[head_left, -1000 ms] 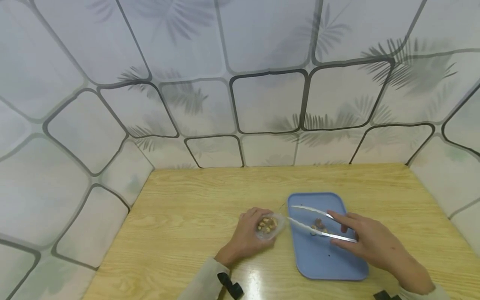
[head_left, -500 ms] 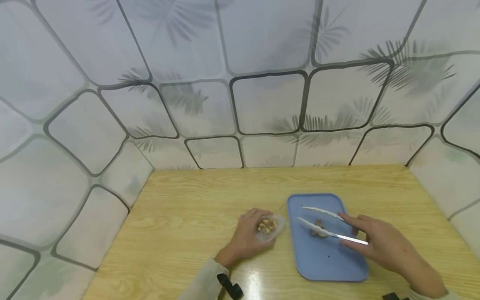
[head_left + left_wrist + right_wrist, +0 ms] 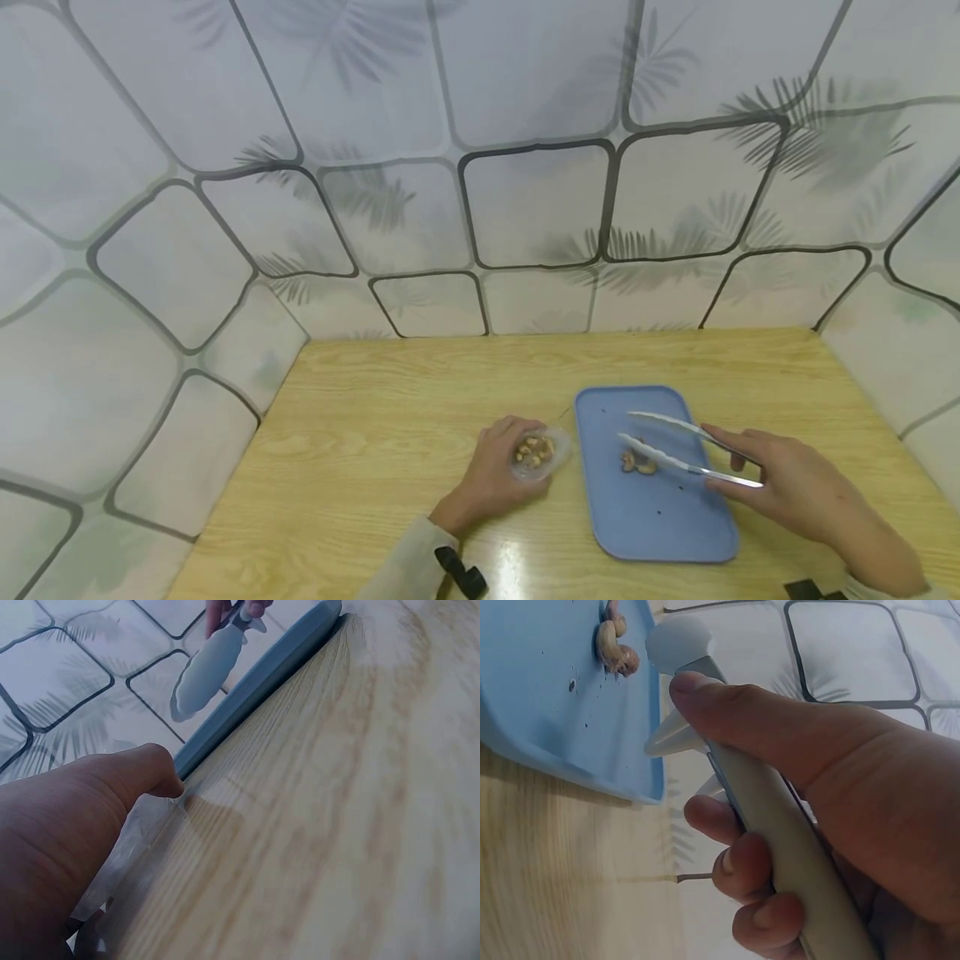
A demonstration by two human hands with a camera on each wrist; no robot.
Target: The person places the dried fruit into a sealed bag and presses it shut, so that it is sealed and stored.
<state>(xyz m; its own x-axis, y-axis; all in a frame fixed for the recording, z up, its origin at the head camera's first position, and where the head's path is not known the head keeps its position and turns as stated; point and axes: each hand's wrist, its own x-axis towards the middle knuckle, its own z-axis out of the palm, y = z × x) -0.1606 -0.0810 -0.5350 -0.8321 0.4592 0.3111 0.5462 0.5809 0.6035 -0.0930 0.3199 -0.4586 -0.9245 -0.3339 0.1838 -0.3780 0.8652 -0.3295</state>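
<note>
My left hand (image 3: 491, 471) is curled round a small clear plastic container (image 3: 561, 457), which stands on the table with pale nut pieces (image 3: 532, 451) inside. In the right hand (image 3: 806, 487) I hold metal tongs with white tips (image 3: 667, 457), thumb on one arm and fingers on the other. Their arms are spread apart, with nothing between the tips. They hang above the blue tray (image 3: 630, 529). On the tray lie a few curved, cashew-like nuts (image 3: 613, 649), partly hidden by the tongs in the head view. In the left wrist view the tongs' white tip (image 3: 206, 671) shows beyond the tray.
The tray lies just right of the container on a wood-grain table (image 3: 390, 400). Small dark crumbs (image 3: 659, 512) dot the tray. A patterned wall covering (image 3: 536, 208) encloses the table at the back and both sides.
My right hand and the tongs have moved to the right, from the tray's left edge to over its middle. The left hand and the container have stayed in place.
</note>
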